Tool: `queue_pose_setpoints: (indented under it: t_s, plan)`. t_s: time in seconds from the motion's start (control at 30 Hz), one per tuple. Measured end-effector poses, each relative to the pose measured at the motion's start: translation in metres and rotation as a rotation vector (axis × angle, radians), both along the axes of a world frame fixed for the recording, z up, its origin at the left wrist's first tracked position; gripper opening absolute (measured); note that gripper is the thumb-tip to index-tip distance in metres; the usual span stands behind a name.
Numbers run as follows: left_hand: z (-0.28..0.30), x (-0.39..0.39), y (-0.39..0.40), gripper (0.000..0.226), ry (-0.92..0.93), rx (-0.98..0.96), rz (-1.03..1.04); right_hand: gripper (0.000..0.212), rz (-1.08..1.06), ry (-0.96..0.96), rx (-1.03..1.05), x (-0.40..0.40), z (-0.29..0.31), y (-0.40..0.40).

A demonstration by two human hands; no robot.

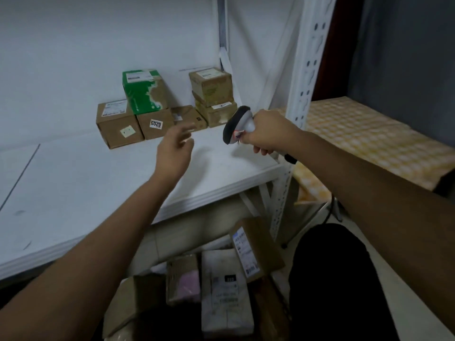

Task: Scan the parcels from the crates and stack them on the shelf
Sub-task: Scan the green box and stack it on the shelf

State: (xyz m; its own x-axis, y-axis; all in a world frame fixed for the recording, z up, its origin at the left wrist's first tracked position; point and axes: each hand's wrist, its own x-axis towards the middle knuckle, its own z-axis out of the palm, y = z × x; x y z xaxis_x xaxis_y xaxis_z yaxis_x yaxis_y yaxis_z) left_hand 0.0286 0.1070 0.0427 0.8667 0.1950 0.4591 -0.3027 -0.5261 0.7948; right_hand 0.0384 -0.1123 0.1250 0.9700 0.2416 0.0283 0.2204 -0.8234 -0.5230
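Left hand (174, 148) hovered empty over the shelf (73, 188), fingers loosely spread, just short of the stacked parcels (160, 107) at the back. Right hand (268, 131) gripped the scanner (237, 124) by its handle, head pointing left over the shelf. More parcels (226, 289) sat in the crate below, near the shelf edge; one box (256, 247) leaned upright.

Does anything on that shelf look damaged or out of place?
Yes. The green parcel sits tilted on the brown boxes, and its green wrapping is torn away along one edge, baring cardboard. The other parcels look intact.
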Motion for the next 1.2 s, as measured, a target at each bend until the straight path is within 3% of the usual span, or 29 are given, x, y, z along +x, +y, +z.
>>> queue_pose_setpoints:
  t_s: [0.27, 0.47, 0.57, 0.83, 0.93, 1.1, 1.2]
  plan:
    - [-0.072, -0.077, -0.055, 0.023, 0.224, 0.003, -0.091, 0.030, 0.016, -0.027, -0.073, -0.060, 0.031, -0.028]
    - [-0.124, -0.108, -0.076, 0.027, 0.548, -0.208, -0.144, 0.029, 0.057, 0.131, 0.031, -0.084, 0.013, -0.024]
    - [-0.150, -0.125, -0.085, 0.015, 0.734, -0.310, -0.142, 0.029, 0.039, 0.208, 0.082, -0.088, -0.018, -0.019]
    - [-0.213, -0.142, -0.105, 0.021, 1.057, -0.507, -0.118, 0.038, -0.149, 0.307, 0.176, -0.075, -0.143, -0.027]
    - [-0.224, -0.138, -0.111, 0.018, 1.115, -0.540, -0.074, 0.036, -0.275, 0.338, 0.237, -0.073, -0.195, -0.038]
    - [-0.245, -0.119, -0.117, 0.047, 1.139, -0.505, -0.063, 0.032, -0.428, 0.370, 0.342, -0.068, -0.242, -0.047]
    - [-0.252, -0.107, -0.119, 0.040, 1.147, -0.558, -0.093, 0.031, -0.480, 0.337, 0.349, -0.067, -0.261, -0.049]
